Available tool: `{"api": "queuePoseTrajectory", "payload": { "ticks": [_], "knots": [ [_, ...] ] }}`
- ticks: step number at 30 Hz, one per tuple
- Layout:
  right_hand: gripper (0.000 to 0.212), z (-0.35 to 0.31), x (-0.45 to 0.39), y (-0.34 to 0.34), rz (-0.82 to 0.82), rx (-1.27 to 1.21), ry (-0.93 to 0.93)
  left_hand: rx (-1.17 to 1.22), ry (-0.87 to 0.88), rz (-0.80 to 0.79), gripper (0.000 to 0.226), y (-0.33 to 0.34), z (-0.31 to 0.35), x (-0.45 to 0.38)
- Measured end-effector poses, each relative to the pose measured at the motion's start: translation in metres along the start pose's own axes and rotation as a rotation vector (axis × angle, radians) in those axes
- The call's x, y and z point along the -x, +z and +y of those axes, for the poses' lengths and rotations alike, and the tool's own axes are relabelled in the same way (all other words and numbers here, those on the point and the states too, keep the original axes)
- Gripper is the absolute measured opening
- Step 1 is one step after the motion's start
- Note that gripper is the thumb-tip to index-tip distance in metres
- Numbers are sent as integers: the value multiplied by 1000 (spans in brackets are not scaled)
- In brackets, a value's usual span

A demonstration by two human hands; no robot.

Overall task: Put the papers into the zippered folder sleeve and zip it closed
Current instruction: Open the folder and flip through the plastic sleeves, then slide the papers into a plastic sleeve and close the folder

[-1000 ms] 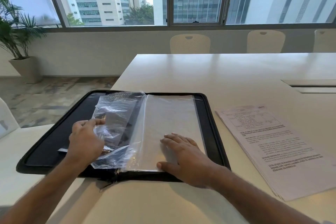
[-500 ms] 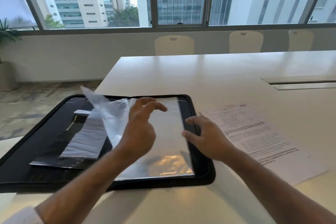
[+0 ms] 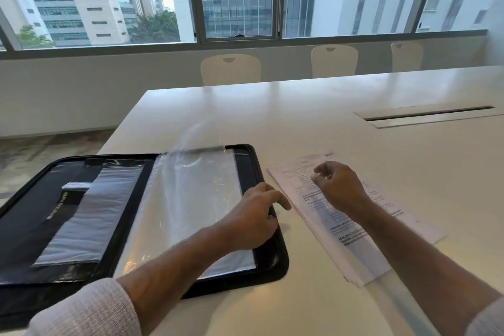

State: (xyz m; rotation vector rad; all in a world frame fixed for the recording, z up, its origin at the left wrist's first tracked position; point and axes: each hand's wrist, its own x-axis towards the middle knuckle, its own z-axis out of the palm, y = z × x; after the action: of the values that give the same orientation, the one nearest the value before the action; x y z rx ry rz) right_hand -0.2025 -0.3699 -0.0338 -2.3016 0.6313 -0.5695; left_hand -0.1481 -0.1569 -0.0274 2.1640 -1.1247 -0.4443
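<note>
A black zippered folder (image 3: pixel 275 256) lies open on the white table at the left. Clear plastic sleeves (image 3: pixel 191 199) cover its right half, and a smaller clear pocket (image 3: pixel 90 215) lies on its left half. A stack of printed papers (image 3: pixel 349 234) rests on the table just right of the folder. My left hand (image 3: pixel 256 215) is at the folder's right edge, fingers spread over the sleeve's edge, holding nothing. My right hand (image 3: pixel 338 188) hovers above the top of the papers with its fingers loosely curled; nothing is in it.
The white table (image 3: pixel 300 117) stretches far back and right, with a cable slot (image 3: pixel 428 116) at the right. Cream chairs (image 3: pixel 231 68) stand along the far side under the windows. The table's left edge runs close beside the folder.
The loose sleeve my left hand was turning has flipped over to the right half. My left hand moved to the folder's right edge. My right hand went from the folder over onto the papers.
</note>
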Motion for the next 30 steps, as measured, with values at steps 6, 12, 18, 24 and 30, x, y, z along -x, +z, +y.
{"api": "queuePoseTrajectory", "payload": {
  "ticks": [6, 12, 18, 24, 30],
  "knots": [
    [26, 24, -19, -20, 88, 104, 67, 77, -124, 295, 32, 11, 20, -29],
    [52, 41, -36, -33, 44, 420, 309, 542, -502, 205, 27, 12, 40, -55],
    [75, 53, -39, -26, -48, 567, 346, 751, -601, 128, 17, 7, 58, -69],
    [83, 56, -45, -29, -84, 563, 378, 939, -697, 193, 16, 4, 61, -78],
    [92, 53, -46, -24, -105, 541, 410, 987, -770, 87, 18, 12, 58, -81]
  ]
}}
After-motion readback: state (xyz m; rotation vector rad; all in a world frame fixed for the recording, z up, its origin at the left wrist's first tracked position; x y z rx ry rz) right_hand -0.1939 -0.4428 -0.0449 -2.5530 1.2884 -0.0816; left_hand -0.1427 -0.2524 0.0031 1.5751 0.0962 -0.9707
